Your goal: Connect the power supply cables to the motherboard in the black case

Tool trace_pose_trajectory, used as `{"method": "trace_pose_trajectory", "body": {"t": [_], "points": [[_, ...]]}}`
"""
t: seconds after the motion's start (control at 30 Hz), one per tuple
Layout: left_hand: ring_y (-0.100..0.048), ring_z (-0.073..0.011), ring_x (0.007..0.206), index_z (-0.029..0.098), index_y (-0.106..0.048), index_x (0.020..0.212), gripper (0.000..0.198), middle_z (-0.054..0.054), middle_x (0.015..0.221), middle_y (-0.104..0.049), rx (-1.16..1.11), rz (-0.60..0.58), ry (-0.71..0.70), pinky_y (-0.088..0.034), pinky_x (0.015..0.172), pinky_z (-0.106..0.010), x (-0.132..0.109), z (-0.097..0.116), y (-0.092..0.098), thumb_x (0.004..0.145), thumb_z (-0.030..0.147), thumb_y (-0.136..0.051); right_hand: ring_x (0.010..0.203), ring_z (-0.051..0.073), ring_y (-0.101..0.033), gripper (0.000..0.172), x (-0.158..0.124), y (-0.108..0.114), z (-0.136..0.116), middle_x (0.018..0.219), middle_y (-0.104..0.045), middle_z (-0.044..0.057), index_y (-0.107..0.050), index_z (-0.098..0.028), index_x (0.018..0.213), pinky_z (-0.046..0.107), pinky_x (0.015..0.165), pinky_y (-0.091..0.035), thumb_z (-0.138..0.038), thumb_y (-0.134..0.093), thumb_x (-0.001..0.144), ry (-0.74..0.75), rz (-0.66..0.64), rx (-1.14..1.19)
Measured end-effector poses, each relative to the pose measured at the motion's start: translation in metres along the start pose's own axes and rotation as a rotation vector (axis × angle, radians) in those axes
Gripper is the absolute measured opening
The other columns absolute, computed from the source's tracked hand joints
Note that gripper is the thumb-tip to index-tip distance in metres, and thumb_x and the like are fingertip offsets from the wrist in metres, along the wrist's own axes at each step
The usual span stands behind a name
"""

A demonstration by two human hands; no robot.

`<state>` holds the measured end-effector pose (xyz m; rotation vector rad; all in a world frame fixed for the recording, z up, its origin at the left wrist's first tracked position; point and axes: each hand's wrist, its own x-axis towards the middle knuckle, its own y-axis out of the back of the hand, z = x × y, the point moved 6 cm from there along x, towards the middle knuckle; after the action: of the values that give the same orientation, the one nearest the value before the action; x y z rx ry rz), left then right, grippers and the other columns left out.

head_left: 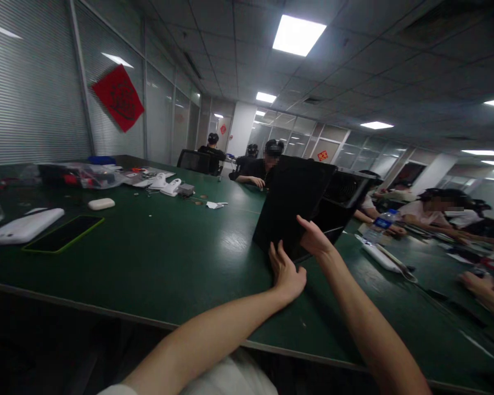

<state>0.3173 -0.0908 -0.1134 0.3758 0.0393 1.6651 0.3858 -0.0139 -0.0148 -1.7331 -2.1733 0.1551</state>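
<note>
A black computer case (294, 192) stands tilted on the green table in front of me, its broad flat side panel toward me. At its right, an open part shows a round, fan-like shape inside. My left hand (287, 277) lies against the lower part of the panel, fingers stretched and apart, thumb out to the right. Just above and to the right, my right hand (316, 240) holds the panel's right edge with the thumb on the near face. Its other fingers are mostly hidden.
On the green table (181, 247), a phone (63, 233), a white case (101, 204), a white device (24, 226) and a plastic bag (78, 175) lie left. A water bottle (381, 225) and a white device (381, 258) stand right. Several people sit around.
</note>
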Motion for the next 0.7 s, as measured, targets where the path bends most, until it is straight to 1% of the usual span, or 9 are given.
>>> {"method": "trace_pose_trajectory", "body": {"t": [0.07,0.13,0.23,0.3,0.4,0.53,0.6,0.7], "points": [[0.001,-0.0355,0.166,0.005,-0.021,0.164,0.098,-0.027,0.175,-0.003,-0.047,0.063,-0.009,-0.002,0.135,-0.046,0.007,-0.005,0.001,0.077,0.01,-0.066,0.125,0.035,-0.07,0.048,0.002,-0.011,0.003,0.112,-0.081,0.006,-0.076,-0.024,0.102,0.047,0.106,-0.06,-0.044,-0.096,0.063,-0.005,-0.003,0.015],[0.003,-0.0367,0.166,0.007,-0.02,0.163,0.097,-0.028,0.175,-0.002,-0.073,0.116,-0.043,-0.003,0.135,-0.05,0.017,-0.012,0.006,0.078,0.011,-0.066,0.124,0.034,-0.07,0.049,0.003,-0.021,0.006,0.107,-0.082,0.005,-0.076,-0.025,0.102,0.047,0.105,-0.061,-0.044,-0.097,0.062,-0.001,0.003,0.018],[-0.002,-0.0363,0.166,0.012,-0.022,0.163,0.091,-0.025,0.176,-0.005,-0.057,0.165,-0.185,-0.009,0.135,-0.053,0.036,-0.02,0.027,0.084,0.016,-0.065,0.119,0.033,-0.072,0.049,0.007,-0.032,0.012,0.103,-0.082,0.003,-0.076,-0.025,0.1,0.047,0.103,-0.061,-0.045,-0.097,0.06,0.015,0.017,0.01],[-0.006,-0.0364,0.166,0.015,-0.021,0.164,0.091,-0.024,0.177,-0.005,-0.025,0.146,-0.319,-0.013,0.135,-0.055,0.05,-0.025,0.048,0.086,0.023,-0.067,0.114,0.032,-0.074,0.048,0.009,-0.041,0.016,0.104,-0.082,0.003,-0.077,-0.024,0.099,0.046,0.102,-0.062,-0.045,-0.097,0.06,0.024,0.026,0.007],[-0.012,-0.0383,0.165,0.018,-0.021,0.164,0.101,-0.023,0.177,-0.008,0.03,0.075,-0.485,-0.018,0.134,-0.059,0.067,-0.03,0.082,0.079,0.03,-0.075,0.108,0.029,-0.075,0.046,0.013,-0.062,0.023,0.104,-0.081,0.002,-0.076,-0.024,0.097,0.042,0.1,-0.061,-0.043,-0.096,0.061,0.024,0.026,0.015],[-0.018,-0.0419,0.163,0.013,-0.018,0.164,0.106,-0.028,0.173,-0.015,0.082,0.057,-0.574,-0.023,0.132,-0.062,0.08,-0.035,0.128,0.074,0.024,-0.074,0.102,0.026,-0.075,0.046,0.018,-0.106,0.035,0.098,-0.08,0.0,-0.074,-0.024,0.096,0.04,0.1,-0.058,-0.043,-0.096,0.06,0.005,-0.046,0.051],[-0.022,-0.0414,0.162,0.015,-0.017,0.165,0.108,-0.027,0.172,-0.022,0.092,0.043,-0.611,-0.024,0.132,-0.063,0.081,-0.035,0.152,0.072,0.019,-0.072,0.099,0.024,-0.074,0.049,0.022,-0.131,0.042,0.094,-0.079,-0.001,-0.073,-0.024,0.099,0.038,0.1,-0.056,-0.043,-0.096,0.059,-0.008,-0.092,0.069],[-0.033,-0.0395,0.158,0.017,-0.019,0.164,0.109,-0.024,0.167,-0.033,0.101,0.025,-0.632,-0.029,0.13,-0.06,0.079,-0.037,0.193,0.069,0.016,-0.069,0.097,0.022,-0.071,0.057,0.028,-0.17,0.055,0.092,-0.076,-0.003,-0.071,-0.025,0.109,0.036,0.099,-0.053,-0.043,-0.094,0.06,-0.011,-0.154,0.059]]}}
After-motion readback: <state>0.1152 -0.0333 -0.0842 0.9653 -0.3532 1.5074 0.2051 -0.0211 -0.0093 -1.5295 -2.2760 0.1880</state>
